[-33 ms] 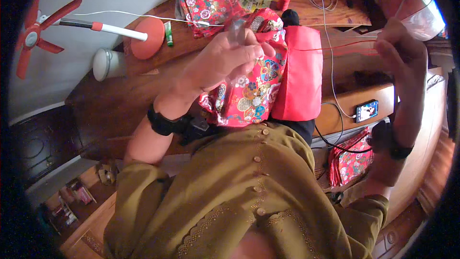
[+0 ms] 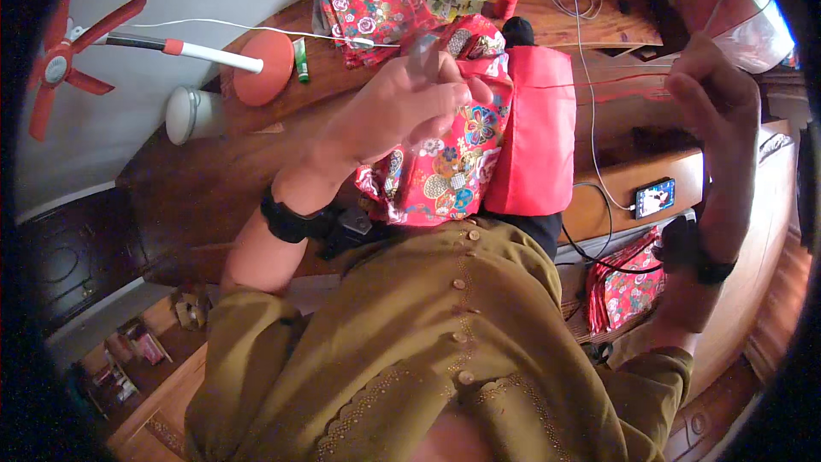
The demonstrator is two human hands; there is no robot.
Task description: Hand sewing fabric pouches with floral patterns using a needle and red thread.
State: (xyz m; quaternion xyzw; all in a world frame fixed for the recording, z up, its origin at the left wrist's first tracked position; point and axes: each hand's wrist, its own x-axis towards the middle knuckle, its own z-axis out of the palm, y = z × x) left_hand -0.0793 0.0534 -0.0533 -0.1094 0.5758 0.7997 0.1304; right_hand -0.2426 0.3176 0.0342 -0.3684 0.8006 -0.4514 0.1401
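My left hand (image 2: 419,103) is closed over the red flowered fabric (image 2: 449,167) on my lap. A blurred greyish piece shows at its fingers, too unclear to name. Off to the right, my raised right hand (image 2: 718,85) pinches a red thread (image 2: 620,79). That thread runs leftward from the fingertips across a plain pink-red cloth (image 2: 539,137), which lies against the flowered fabric. Where the thread meets the fabric is hard to make out.
On the wooden table stand a red thread spool (image 2: 506,3), bagged flowered fabric (image 2: 372,4), a green tube (image 2: 301,60) and a red-based fan (image 2: 265,68). A phone (image 2: 655,198) with a cable lies at right, above more folded flowered pieces (image 2: 629,282).
My right hand has shifted very slightly to the left. The red thread now looks slacker and a little wavy. My left hand stays nearly in place.
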